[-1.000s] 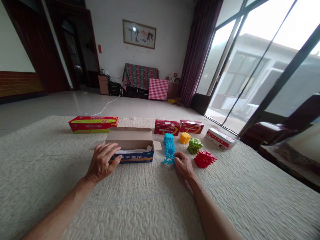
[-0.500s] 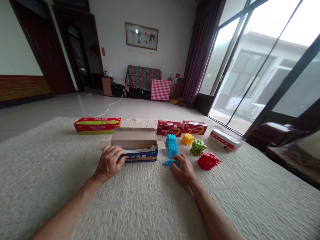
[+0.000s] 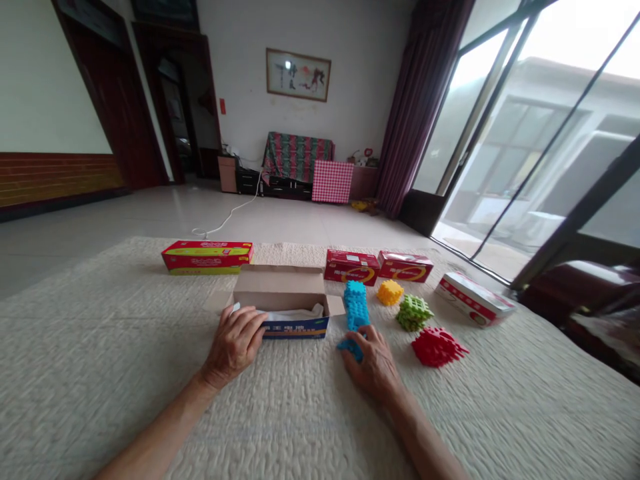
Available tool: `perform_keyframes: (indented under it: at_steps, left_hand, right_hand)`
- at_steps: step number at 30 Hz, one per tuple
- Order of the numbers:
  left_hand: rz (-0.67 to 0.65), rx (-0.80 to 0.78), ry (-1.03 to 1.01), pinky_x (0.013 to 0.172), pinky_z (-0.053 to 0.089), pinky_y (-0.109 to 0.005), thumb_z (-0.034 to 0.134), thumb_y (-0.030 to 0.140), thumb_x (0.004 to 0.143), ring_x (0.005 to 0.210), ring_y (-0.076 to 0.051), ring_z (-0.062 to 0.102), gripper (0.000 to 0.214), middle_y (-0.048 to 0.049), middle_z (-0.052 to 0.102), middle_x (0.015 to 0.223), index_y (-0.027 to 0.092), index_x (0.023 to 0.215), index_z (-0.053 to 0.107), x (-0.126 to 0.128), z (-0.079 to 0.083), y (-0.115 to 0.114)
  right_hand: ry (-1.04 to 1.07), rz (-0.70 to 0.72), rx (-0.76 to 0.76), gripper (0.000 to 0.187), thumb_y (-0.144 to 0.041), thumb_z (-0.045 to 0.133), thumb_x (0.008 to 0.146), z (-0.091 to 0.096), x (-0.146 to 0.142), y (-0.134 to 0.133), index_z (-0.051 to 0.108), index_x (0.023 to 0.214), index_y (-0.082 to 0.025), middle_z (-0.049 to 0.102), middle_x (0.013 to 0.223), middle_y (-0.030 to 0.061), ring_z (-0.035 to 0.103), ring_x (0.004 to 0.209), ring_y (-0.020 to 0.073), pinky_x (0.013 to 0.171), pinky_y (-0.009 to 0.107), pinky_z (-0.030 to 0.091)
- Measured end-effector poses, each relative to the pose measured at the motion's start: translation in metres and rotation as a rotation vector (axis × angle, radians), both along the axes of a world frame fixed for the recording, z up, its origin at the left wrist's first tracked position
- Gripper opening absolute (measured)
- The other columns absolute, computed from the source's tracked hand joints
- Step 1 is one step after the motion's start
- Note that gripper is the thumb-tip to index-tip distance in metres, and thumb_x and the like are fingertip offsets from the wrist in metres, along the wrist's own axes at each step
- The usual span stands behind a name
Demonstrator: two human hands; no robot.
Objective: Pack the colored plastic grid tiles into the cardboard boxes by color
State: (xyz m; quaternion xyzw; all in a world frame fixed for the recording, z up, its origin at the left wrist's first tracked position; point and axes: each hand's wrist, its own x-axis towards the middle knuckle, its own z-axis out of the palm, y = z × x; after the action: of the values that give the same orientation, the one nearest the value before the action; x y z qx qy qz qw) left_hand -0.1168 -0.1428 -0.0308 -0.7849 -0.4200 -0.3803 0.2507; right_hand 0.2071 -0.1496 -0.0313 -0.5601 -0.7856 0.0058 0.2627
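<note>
Blue toothed plate (image 3: 350,348): small, flat, bright blue plastic, lying on the quilted cover (image 3: 300,427) just in front of the blue block stack (image 3: 356,305).
Right hand (image 3: 376,365): fingers bent down onto the plate; grip not discernible.
Left hand (image 3: 235,343): curled around the near left corner of the open carton (image 3: 280,290), which is blue-fronted with white paper inside.

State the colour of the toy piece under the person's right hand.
The piece is blue; head view shows it.
</note>
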Motion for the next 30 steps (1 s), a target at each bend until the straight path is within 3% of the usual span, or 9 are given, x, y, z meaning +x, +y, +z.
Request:
perform_keyframes:
  at_steps: [9,12,17,25,30]
  left_hand:
    - [0.009,-0.023,0.008,0.101,0.034,-0.048,0.058,0.014,0.085,0.103,-0.027,0.062,0.031,-0.0096,0.071,0.103,0.019,0.115,0.060,0.000,-0.002,0.002]
    - [0.007,-0.018,0.006,0.100,0.034,-0.048,0.059,0.015,0.085,0.104,-0.027,0.062,0.033,-0.0097,0.071,0.105,0.021,0.117,0.059,-0.001,-0.004,0.003]
    - [-0.005,-0.006,0.004,0.099,0.036,-0.048,0.062,0.015,0.083,0.103,-0.028,0.064,0.038,-0.0096,0.071,0.106,0.022,0.120,0.057,-0.002,-0.005,0.006]
    - [0.000,0.008,-0.084,0.101,0.034,-0.054,0.064,0.019,0.081,0.112,-0.033,0.059,0.042,-0.0132,0.068,0.112,0.021,0.123,0.056,-0.008,-0.002,0.001]
    - [0.019,0.025,-0.261,0.100,0.040,-0.050,0.056,0.014,0.084,0.112,-0.030,0.059,0.034,-0.0131,0.067,0.111,0.020,0.118,0.059,-0.022,0.018,0.001]
  right_hand:
    - [0.130,-0.005,0.015,0.020,-0.032,0.058,0.083,0.003,0.003,0.000,0.066,0.098,-0.023,0.060,0.100,0.0078,0.056,0.094,0.0237,0.087,0.040,0.043]
    - [0.308,-0.115,0.058,0.021,-0.033,0.051,0.086,-0.004,0.011,0.008,0.064,0.096,-0.020,0.061,0.095,0.0080,0.058,0.090,0.0223,0.083,0.036,0.046]
    - [0.470,-0.311,0.084,0.030,-0.036,0.050,0.080,-0.016,0.028,0.032,0.063,0.098,-0.014,0.062,0.087,0.0093,0.060,0.076,0.0212,0.073,0.035,0.049]
    - [0.363,-0.379,0.011,0.038,-0.043,0.051,0.079,-0.017,0.023,0.051,0.065,0.097,-0.012,0.065,0.087,0.0104,0.060,0.074,0.0217,0.072,0.035,0.047]
    - [0.348,-0.386,0.026,0.037,-0.044,0.047,0.078,-0.019,0.023,0.050,0.066,0.090,-0.014,0.066,0.081,0.0100,0.061,0.073,0.0226,0.072,0.035,0.047]
